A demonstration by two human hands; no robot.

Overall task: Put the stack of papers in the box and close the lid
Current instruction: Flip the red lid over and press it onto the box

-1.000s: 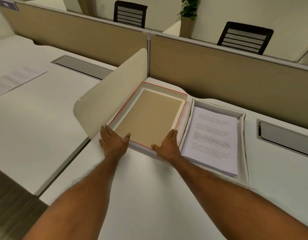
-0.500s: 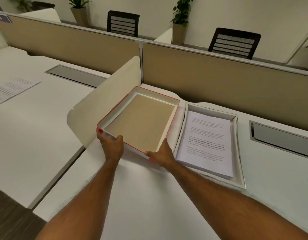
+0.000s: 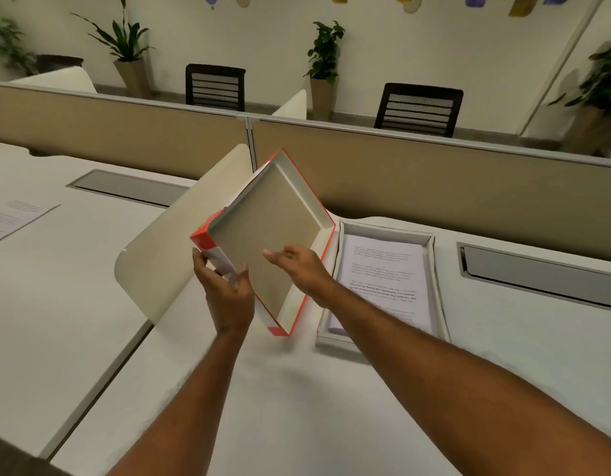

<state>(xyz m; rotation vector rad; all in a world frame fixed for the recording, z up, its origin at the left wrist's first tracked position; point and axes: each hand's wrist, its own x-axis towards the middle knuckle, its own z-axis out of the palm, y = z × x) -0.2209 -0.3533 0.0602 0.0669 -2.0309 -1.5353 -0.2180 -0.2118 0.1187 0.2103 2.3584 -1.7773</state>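
Note:
The red-edged lid [image 3: 269, 225], brown inside with white walls, is raised off the desk and tilted steeply, its hollow side facing me. My left hand [image 3: 225, 286] grips its near left edge. My right hand [image 3: 297, 266] hovers in front of the lid's inside with fingers spread, and I cannot tell whether it touches the lid. To the right, the white box [image 3: 438, 286] lies flat on the desk with the stack of printed papers [image 3: 383, 280] inside it.
A cream curved divider [image 3: 173, 249] stands left of the lid. A tan partition [image 3: 434, 180] runs along the back of the desk. Grey cable hatches [image 3: 537, 273] sit in the desk at right and at back left. A loose sheet [image 3: 12, 218] lies far left.
The lid has been lifted off the desk and tipped up on its side. My right hand has let go of its front edge and now floats before it. The head has tilted up.

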